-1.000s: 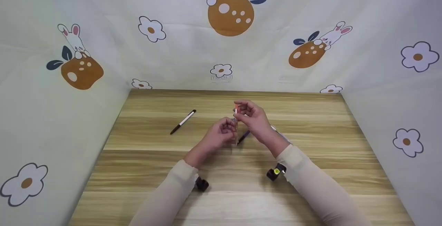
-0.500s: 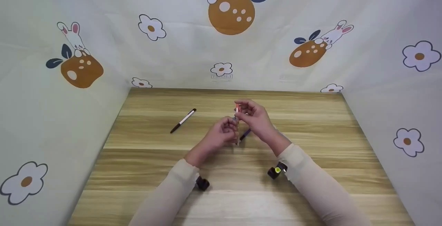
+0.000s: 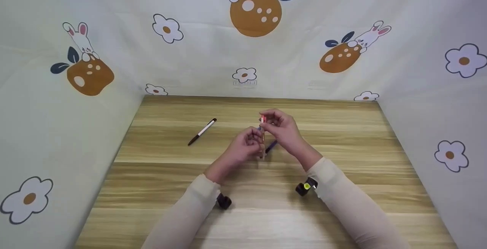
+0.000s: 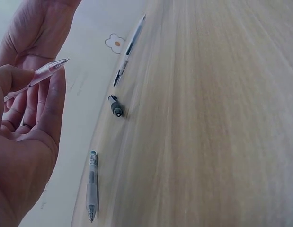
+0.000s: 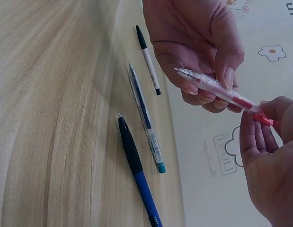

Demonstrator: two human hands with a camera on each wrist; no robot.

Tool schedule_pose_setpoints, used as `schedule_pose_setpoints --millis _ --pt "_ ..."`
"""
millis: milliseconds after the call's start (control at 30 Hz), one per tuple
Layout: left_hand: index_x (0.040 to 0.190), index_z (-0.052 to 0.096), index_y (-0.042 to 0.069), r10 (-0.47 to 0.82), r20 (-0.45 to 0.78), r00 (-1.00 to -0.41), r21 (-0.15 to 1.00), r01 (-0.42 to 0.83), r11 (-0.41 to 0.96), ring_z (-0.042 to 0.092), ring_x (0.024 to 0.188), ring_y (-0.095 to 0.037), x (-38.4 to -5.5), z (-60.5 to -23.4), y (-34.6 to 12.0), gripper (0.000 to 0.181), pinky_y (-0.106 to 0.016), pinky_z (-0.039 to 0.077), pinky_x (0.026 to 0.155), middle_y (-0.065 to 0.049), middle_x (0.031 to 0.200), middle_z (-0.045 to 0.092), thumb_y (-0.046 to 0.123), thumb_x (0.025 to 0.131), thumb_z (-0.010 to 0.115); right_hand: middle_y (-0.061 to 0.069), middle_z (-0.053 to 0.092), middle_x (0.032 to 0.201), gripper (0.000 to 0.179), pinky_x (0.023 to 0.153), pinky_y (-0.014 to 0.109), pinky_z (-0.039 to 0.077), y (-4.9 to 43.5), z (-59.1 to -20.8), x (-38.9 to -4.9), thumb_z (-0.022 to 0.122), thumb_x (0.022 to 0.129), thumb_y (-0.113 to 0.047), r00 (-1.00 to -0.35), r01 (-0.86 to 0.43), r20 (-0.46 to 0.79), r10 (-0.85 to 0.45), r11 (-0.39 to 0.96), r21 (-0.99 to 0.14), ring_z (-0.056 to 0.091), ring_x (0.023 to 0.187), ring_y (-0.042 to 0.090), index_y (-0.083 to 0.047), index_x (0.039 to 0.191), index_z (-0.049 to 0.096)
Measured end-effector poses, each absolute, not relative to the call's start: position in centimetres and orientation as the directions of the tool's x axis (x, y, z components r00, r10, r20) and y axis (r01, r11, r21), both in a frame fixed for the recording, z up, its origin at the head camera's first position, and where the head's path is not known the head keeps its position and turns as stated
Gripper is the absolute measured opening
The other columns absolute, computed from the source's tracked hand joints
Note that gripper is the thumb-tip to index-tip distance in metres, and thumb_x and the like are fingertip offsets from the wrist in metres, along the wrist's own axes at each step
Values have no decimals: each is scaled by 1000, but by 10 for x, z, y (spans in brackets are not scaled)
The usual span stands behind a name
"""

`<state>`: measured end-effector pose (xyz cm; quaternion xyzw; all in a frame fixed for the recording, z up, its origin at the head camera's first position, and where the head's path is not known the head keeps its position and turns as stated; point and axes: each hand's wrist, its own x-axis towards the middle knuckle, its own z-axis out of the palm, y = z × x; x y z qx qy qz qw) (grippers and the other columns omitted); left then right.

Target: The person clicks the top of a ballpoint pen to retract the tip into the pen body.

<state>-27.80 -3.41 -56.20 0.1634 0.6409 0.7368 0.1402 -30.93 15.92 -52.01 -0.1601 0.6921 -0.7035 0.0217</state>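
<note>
A clear-barrelled pen with a red clip is held between both hands, over the table. My left hand pinches its front barrel between thumb and fingers, the metal tip bare. At the other end, my right hand pinches the red push-button end. The left wrist view shows the pen's pink barrel with the thumb on it and the right hand behind. Under the hands lies a blue pen with a black grip, beside a clear pen with a teal end.
A white pen with black ends lies on the wooden table, left of the hands. Patterned cloth walls stand along the table's back and sides.
Both hands shift very slightly to the right in the head view, still gripping the pen. A pen partly visible behind the right forearm is now hidden.
</note>
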Motion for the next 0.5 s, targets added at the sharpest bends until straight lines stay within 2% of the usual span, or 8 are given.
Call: schedule_pose_setpoints --millis 133,367,500 --pt "121 58 -4 419 68 -906 990 10 -140 68 93 -19 -277 -562 -35 29 -33 64 79 -9 109 63 -14 94 63 14 73 107 30 86 32 64 159 -520 -310 76 99 9 -947 -195 201 -249 -50 -979 71 96 17 2 128 75" --pt "122 60 -1 424 61 -904 992 9 -124 69 92 -20 -277 -561 -35 30 -34 64 80 -9 109 64 -13 95 63 27 70 114 31 86 31 63 160 -521 -310 76 99 9 -950 -184 195 -244 -70 -980 70 99 19 2 129 74" --pt "121 60 -1 424 59 -904 994 12 -112 69 93 -20 -278 -560 -35 30 -33 64 79 -9 108 64 -14 95 62 28 69 116 37 87 30 63 162 -521 -310 77 99 7 -952 -183 190 -241 -52 -982 69 102 22 0 135 72"
